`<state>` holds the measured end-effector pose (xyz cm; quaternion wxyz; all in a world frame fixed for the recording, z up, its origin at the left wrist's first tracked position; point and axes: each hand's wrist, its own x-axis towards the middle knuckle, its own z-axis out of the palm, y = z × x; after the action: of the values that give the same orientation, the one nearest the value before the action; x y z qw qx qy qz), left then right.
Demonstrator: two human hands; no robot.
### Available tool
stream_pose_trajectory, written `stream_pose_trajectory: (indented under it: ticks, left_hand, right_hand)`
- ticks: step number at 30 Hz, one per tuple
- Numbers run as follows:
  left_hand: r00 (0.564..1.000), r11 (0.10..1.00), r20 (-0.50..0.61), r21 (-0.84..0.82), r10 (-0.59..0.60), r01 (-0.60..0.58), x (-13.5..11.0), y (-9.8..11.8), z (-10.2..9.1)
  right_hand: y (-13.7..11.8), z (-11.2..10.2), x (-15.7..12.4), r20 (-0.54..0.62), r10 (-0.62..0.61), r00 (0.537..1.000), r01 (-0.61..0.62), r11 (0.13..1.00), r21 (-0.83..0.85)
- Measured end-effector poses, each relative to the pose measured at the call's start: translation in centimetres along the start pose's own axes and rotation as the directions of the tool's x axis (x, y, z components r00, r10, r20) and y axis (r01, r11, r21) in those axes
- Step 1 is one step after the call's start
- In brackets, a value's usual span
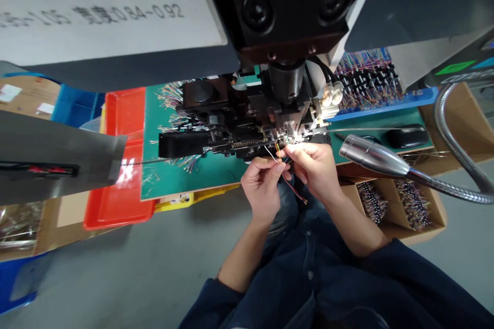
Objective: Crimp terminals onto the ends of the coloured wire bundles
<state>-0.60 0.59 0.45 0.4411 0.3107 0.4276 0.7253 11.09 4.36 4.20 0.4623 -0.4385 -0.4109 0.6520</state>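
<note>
Both my hands meet just below the black crimping machine on the green bench mat. My left hand is closed, pinching thin coloured wires between thumb and forefinger. My right hand is closed too, pinching the same bundle of wires near their tips, which point up at the machine's metal jaw. Loose red and yellow strands hang down between my hands.
A gooseneck lamp reaches in from the right. Cardboard boxes with wired parts stand at the right, a rack of coloured wires behind. A red tray and blue bins stand left. A terminal strip feeds from a grey guide.
</note>
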Motion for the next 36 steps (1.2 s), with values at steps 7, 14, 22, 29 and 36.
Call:
stream_pose_trajectory:
  ticks: [7,14,22,29,36]
  left_hand:
    - [1.000,1.000,0.007,-0.005,-0.005,0.005,-0.1,-0.1,-0.1]
    - [0.996,0.998,0.079,-0.043,-0.047,0.051,-0.3,0.3,-0.5]
    - [0.995,0.996,0.086,-0.065,-0.053,0.059,-0.4,0.3,-0.3]
    - [0.994,0.995,0.083,-0.068,-0.069,0.075,-0.9,0.1,0.0]
    - [0.997,0.998,0.042,-0.010,-0.069,0.069,-1.1,-0.2,-0.2]
  right_hand:
    - [-0.5,-0.1,0.0,0.010,-0.015,1.000,0.016,0.999,-0.051]
    - [-1.8,-0.7,0.0,0.137,-0.061,0.989,0.076,0.991,-0.111]
    - [-1.8,-0.6,-0.5,0.141,-0.300,0.944,0.326,0.918,-0.228]
    - [-0.9,-0.4,-0.8,0.101,-0.340,0.935,0.355,0.896,-0.267]
    - [-0.8,-0.4,-1.0,0.064,-0.367,0.928,0.370,0.888,-0.274]
